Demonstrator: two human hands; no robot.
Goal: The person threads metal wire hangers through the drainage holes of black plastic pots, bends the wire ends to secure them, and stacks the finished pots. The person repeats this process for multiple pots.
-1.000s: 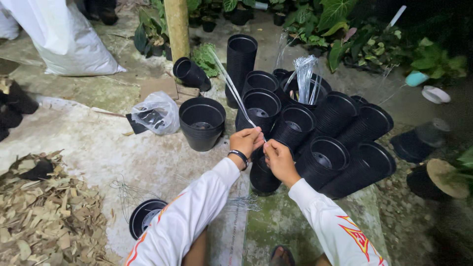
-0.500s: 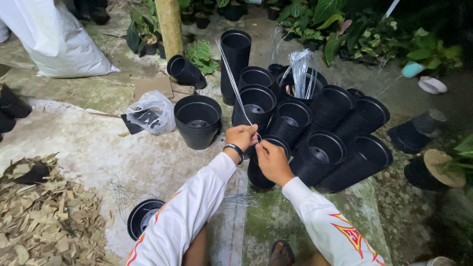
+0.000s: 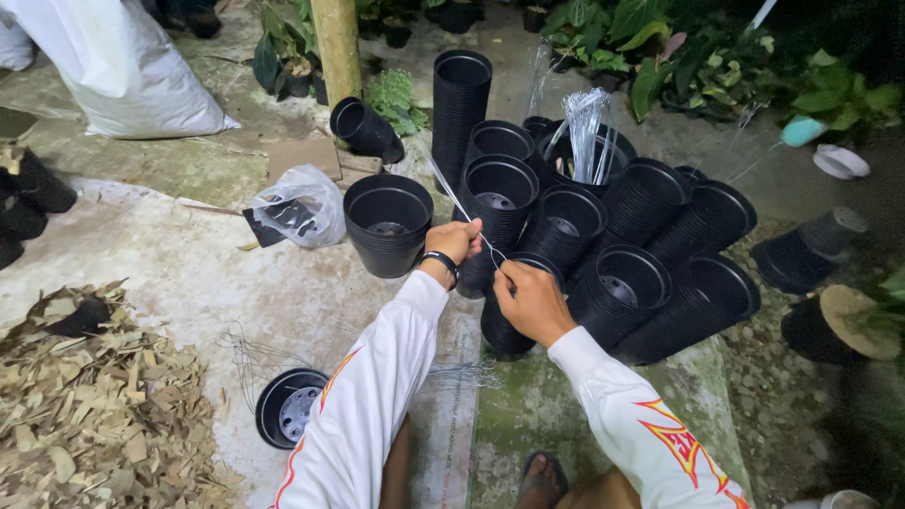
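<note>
Thin silvery wire runs taut between my hands, just above the stacks of black plastic nursery pots. My left hand has its grip clamped on the wire; my right hand, pinched shut on its lower end, sits just beside it, nearer me than the stacks.

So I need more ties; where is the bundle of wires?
The bundle of wires stands upright in a black pot at the back of the pot stacks, upper centre of the head view.
</note>
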